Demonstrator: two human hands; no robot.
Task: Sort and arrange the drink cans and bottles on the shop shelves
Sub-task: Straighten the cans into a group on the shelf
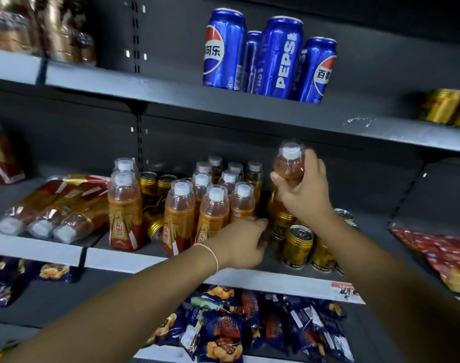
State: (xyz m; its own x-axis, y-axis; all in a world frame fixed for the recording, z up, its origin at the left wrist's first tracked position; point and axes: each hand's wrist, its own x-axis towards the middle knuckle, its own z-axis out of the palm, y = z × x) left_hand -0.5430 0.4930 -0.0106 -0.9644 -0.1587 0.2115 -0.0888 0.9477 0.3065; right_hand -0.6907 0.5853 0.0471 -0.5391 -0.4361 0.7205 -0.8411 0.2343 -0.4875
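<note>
Place: shop aisle.
Evidence: grey metal shelves (145,90) are carrying Pepsi cans (276,56), bottled drinks (213,205), snack packets (221,334) and a price label (346,290).

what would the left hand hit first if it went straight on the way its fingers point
Probably the gold can just beyond the fingertips of the left hand, below the bottle that the right hand holds; depth is unclear.

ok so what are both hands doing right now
Left hand: cannot be told, fingertips blurred beside the gold cans.
Right hand: gripping an orange bottle.
</note>
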